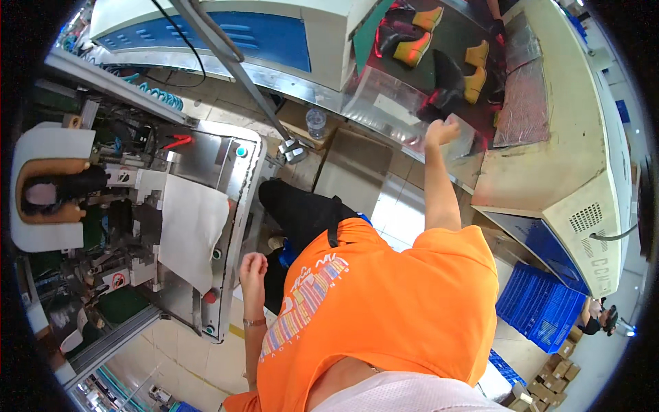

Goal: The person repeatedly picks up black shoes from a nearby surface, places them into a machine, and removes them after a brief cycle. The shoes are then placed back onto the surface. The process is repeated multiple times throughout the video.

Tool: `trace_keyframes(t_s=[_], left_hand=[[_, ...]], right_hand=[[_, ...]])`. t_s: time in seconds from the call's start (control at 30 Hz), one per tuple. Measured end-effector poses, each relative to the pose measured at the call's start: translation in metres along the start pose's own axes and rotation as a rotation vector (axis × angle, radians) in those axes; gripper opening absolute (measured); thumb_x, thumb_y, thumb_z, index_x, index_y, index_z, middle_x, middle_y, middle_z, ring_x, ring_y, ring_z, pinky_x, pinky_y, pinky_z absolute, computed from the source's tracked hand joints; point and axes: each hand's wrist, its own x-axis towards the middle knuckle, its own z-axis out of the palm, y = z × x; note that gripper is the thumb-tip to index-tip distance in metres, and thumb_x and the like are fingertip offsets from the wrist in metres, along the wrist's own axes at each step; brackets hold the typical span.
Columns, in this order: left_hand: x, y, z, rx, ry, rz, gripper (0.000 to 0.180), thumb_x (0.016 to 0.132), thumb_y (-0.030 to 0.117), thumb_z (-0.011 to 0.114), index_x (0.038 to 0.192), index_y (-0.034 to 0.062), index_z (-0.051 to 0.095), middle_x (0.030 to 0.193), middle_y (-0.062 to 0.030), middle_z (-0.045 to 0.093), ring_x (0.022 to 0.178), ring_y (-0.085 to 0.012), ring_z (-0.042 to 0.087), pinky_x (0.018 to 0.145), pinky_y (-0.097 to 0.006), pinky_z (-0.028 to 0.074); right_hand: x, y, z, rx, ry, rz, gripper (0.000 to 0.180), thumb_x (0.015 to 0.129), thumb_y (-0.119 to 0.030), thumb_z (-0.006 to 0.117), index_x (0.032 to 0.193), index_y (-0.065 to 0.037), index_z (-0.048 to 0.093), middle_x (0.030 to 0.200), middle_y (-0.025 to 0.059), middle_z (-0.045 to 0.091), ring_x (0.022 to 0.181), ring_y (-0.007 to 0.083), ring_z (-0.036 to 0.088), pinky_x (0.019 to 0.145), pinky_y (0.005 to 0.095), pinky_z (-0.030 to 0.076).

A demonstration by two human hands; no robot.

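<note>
My right hand [443,130] is stretched out to the open end of a heating tunnel, its fingers curled in. Whether anything is inside them I cannot make out. A clear plastic flap [388,103] hangs beside it. Just beyond the hand, on the dark green conveyor belt [420,77], a dark boot [447,77] lies on its side. Farther in are heeled yellowish soles [475,72] and another boot [413,49], lit by red glow. Low at my left side, my left hand [254,266] has its fingers bent together, with nothing visible in them, near the machine's metal table.
A machine with a metal table [237,185] stands at left, with a white sheet [193,230], a red-handled tool [178,141] and a red button [211,296]. A slanted metal pole [250,89] crosses ahead. Blue crates [539,305] stand at right; a clear cup [316,122] is near the tunnel.
</note>
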Motion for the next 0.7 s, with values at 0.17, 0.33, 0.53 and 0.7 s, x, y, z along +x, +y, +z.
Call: trace_keyframes(t_s=[0.17,0.33,0.53,0.7], left_hand=[[0.004,-0.005,0.02,0.138,0.081,0.062,0.009,0.088,0.016,0.057,0.091,0.0075,0.056,0.082,0.0008,0.057,0.072,-0.0049,0.05,0.063,-0.017,0.037],[0.015,0.014,0.047,0.254,0.068,0.133,0.007,0.088,0.012,0.056,0.092,0.0062,0.056,0.081,-0.0007,0.059,0.072,-0.006,0.052,0.064,-0.018,0.038],[0.012,0.017,0.065,0.469,0.059,0.305,0.007,0.086,0.005,0.056,0.093,0.0015,0.055,0.081,-0.0015,0.058,0.075,-0.0075,0.054,0.069,-0.021,0.044],[0.022,0.053,0.074,0.519,0.036,0.461,0.009,0.086,0.006,0.056,0.094,0.0016,0.056,0.084,-0.0016,0.059,0.078,-0.0073,0.055,0.07,-0.022,0.045]], right_hand=[[0.085,0.009,0.018,0.056,-0.124,0.234,0.064,0.066,-0.013,0.068,0.123,0.002,0.042,0.12,0.0235,0.048,0.111,0.0386,0.047,0.096,0.0448,0.036],[0.102,0.083,0.107,0.142,-0.483,0.256,0.067,0.067,-0.017,0.069,0.124,0.005,0.042,0.119,0.0263,0.052,0.105,0.0372,0.054,0.092,0.0387,0.042],[0.088,0.031,0.081,-0.056,-0.172,0.0,0.03,0.071,-0.002,0.051,0.097,-0.004,0.066,0.089,0.0193,0.065,0.083,0.0327,0.063,0.076,0.0383,0.049],[0.109,-0.103,-0.054,0.16,-0.135,-0.576,0.032,0.069,0.005,0.047,0.094,-0.007,0.065,0.09,0.0143,0.064,0.082,0.032,0.061,0.075,0.0392,0.047]])
